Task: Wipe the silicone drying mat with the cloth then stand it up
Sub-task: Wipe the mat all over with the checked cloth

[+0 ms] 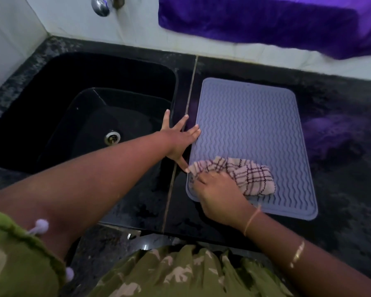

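We see the silicone drying mat [253,133] lying flat on a black speckled stone countertop [341,189], just right of a pale seam that runs front to back across the stone. The mat is a grey-blue rectangle with rounded corners, a raised rim and rows of fine wavy ridges over its whole face. On its near left part sits the cloth [242,174], a soft, bunched piece of beige fabric crossed with dark maroon check lines, its edges crumpled and folded under. Our right hand [219,196] rests on top of the cloth with the fingers curled down into the folds, gripping the fabric and pressing it against the mat; a thin thread and a gold bangle circle that wrist. Our left hand [178,140] lies flat with the fingers spread wide, palm on the counter beside the mat's left edge, two fingertips reaching onto the rim, and the thumb pointing toward the cloth, perhaps just touching it, though the view is too soft there to be sure. To the left lies a glossy black sink [77,116] with a metal drain. A deep purple plush towel [266,20] hangs against the white tiled wall behind.
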The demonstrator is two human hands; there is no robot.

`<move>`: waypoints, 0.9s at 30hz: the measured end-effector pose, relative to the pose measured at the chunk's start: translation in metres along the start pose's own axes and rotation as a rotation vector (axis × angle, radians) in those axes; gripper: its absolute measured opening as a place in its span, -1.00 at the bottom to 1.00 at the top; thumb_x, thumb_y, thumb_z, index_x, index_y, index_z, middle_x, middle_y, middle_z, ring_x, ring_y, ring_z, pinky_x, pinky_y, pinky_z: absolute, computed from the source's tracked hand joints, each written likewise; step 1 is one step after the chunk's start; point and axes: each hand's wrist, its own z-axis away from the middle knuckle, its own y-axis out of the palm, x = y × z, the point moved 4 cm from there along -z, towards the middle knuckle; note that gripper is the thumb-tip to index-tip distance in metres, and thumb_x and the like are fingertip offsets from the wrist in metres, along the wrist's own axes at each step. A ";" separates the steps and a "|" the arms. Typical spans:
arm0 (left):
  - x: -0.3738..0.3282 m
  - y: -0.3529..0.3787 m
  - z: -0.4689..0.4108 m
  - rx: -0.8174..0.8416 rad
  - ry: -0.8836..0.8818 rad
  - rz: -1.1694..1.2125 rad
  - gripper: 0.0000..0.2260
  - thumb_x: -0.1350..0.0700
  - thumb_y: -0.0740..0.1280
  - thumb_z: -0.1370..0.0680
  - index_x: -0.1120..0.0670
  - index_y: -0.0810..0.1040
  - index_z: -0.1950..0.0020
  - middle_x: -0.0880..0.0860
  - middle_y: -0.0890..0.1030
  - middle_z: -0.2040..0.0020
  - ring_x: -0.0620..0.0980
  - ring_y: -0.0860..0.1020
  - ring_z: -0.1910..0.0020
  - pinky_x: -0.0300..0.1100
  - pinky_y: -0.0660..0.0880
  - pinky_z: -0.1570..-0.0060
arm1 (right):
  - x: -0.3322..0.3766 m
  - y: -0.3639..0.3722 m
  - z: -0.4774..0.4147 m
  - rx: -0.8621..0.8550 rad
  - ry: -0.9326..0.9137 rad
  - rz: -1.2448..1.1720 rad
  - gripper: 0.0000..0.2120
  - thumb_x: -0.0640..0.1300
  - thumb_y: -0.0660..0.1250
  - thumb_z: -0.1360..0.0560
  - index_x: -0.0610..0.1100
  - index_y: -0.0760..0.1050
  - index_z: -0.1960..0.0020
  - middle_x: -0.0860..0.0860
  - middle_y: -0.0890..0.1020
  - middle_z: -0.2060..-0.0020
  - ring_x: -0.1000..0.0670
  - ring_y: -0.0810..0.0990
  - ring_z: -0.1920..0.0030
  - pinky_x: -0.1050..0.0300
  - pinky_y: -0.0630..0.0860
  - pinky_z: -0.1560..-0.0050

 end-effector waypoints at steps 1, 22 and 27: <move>-0.001 -0.001 0.000 -0.003 0.000 -0.013 0.14 -0.47 0.29 -0.27 0.03 -0.32 -0.52 -0.05 -0.26 -0.55 0.12 -0.42 -0.46 0.44 -0.49 -0.16 | -0.002 -0.001 0.006 -0.009 -0.021 0.006 -0.74 -0.14 0.46 -0.19 -0.11 0.58 0.13 -0.05 0.60 0.24 -0.12 0.58 0.26 0.10 0.42 0.30; -0.010 -0.010 0.007 0.030 -0.032 -0.130 0.15 -0.49 0.25 -0.28 0.08 -0.32 -0.53 -0.01 -0.26 -0.55 0.13 -0.42 -0.46 0.43 -0.48 -0.14 | -0.010 0.003 -0.013 -0.037 0.039 -0.118 -0.79 -0.13 0.21 -0.49 -0.06 0.58 -0.04 0.01 0.52 0.03 -0.08 0.47 -0.02 0.05 0.25 0.00; -0.011 -0.011 0.006 0.009 -0.024 -0.170 0.13 -0.48 0.23 -0.30 0.10 -0.31 -0.53 0.03 -0.23 -0.56 0.13 -0.38 -0.48 0.42 -0.49 -0.15 | -0.006 -0.002 0.012 -0.042 -0.066 -0.117 -0.96 -0.14 0.32 -0.37 -0.09 0.54 0.23 0.00 0.55 0.25 -0.10 0.53 0.23 0.06 0.35 0.20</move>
